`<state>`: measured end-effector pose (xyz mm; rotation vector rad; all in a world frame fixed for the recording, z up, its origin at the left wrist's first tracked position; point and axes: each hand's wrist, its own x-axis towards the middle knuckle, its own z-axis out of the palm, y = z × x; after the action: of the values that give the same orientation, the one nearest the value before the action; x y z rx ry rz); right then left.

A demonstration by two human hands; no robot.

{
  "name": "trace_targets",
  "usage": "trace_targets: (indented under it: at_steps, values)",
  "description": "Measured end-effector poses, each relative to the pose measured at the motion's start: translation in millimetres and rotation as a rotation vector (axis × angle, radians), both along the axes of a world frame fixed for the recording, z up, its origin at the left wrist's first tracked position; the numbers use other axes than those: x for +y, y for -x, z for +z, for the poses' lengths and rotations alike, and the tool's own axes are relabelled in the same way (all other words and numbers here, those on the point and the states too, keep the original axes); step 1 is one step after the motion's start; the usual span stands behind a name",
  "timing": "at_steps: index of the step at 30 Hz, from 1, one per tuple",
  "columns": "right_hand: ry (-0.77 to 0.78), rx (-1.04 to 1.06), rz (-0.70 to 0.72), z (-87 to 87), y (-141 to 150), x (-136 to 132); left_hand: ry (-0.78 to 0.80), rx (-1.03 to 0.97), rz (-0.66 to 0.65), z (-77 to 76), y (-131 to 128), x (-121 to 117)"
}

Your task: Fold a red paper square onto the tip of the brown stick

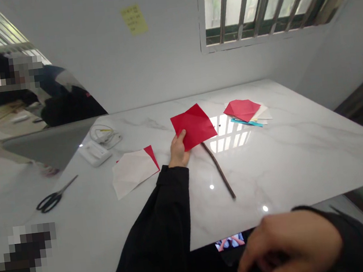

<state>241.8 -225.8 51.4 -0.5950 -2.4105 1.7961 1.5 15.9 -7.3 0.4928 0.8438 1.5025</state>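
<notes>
My left hand (178, 149) grips a square sheet of red paper (196, 125) by its lower left edge, thumb on top, above the table. Partly under that sheet, a thin brown stick (218, 169) lies on the marble-patterned table (279, 160). My right hand (289, 246) is close to the camera at the bottom right, beyond the table's front edge. Its index finger points down and the other fingers are curled; no object shows in it. Just below that table edge, a phone (229, 242) with a lit screen is partly covered.
White and red paper sheets (134, 169) lie left of my left hand. Scissors (57, 196) and a white box with a cable (94, 152) are farther left. A stack of coloured papers (243, 110) sits back right. Another person (61, 88) is at the upper left.
</notes>
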Motion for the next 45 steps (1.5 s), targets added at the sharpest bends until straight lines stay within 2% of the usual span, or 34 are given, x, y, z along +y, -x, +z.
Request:
trace_targets:
  at_steps: [2,3,5,7,9,12,15,20,29,34,39,45]
  values:
    - [0.003,0.197,-0.101,32.1,-5,51,-0.008,0.017,-0.016,0.9,1,0]
    - [-0.065,0.282,-0.219,40.9,-3,78,0.002,0.019,-0.015,2.1,1,0]
    - [-0.206,0.454,-0.565,42.9,6,131,0.019,0.004,-0.014,5.4,2,1]
    - [-0.284,0.631,-0.862,27.9,20,174,0.037,-0.021,-0.018,9.5,4,1]
    - [-0.329,0.749,-1.085,3.3,32,204,0.072,-0.036,-0.021,13.5,7,1]
    - [-0.402,0.718,-1.264,-34.1,38,223,0.114,-0.015,-0.017,19.3,12,1]
    - [-0.382,0.554,-1.203,-57.3,35,223,0.082,0.03,-0.002,25.9,16,0]
    - [-0.369,0.43,-1.03,-68.6,39,219,-0.008,0.052,-0.041,37.7,15,-6]
    - [-0.474,0.31,-0.978,-69.6,43,220,0.032,-0.092,-0.095,44.0,0,-14]
    - [-0.414,0.227,-0.797,-65.0,43,217,0.038,-0.127,-0.088,41.8,-1,-14]
    - [-0.445,0.152,-0.626,-59.2,44,213,0.033,-0.138,-0.085,39.9,-1,-14]
    - [-0.492,0.082,-0.6,-60.4,42,215,0.04,-0.143,-0.074,38.6,-1,-13]
